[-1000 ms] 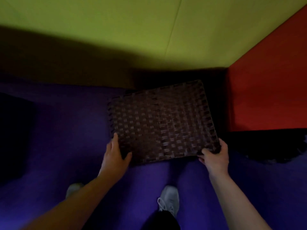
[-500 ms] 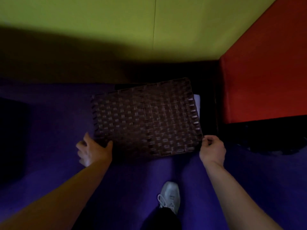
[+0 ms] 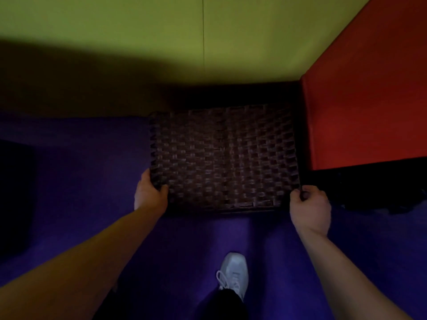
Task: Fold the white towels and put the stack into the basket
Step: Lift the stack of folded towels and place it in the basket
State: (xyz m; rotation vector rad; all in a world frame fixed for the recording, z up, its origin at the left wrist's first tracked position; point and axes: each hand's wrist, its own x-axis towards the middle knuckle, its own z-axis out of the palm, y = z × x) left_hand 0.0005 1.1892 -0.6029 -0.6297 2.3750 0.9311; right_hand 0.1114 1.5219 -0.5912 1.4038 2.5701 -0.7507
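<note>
Head camera, looking down in dim light: two bare forearms reach to a dark brown woven basket (image 3: 224, 158) on a purple floor (image 3: 80, 181). Left hand (image 3: 150, 195) grasps the near left corner, thumb on the woven surface and fingers wrapped round the edge. Right hand (image 3: 309, 207) is curled at the near right corner, fingertips pinching its rim.

What faces the camera is a flat rectangular panel of checkered wicker strips, stiff-looking, with jagged woven edges; whether it is a lid or the basket's base cannot be told. Beyond the fingertips rises a yellow-green wall (image 3: 138, 31); just right of the right hand's fingers stands a smooth red block (image 3: 369, 100). A white laced shoe (image 3: 233, 273) sits behind the wrists.

No white towels are visible, so folding and stacking cannot be confirmed; judging by this, the basket is only being handled or positioned.
</note>
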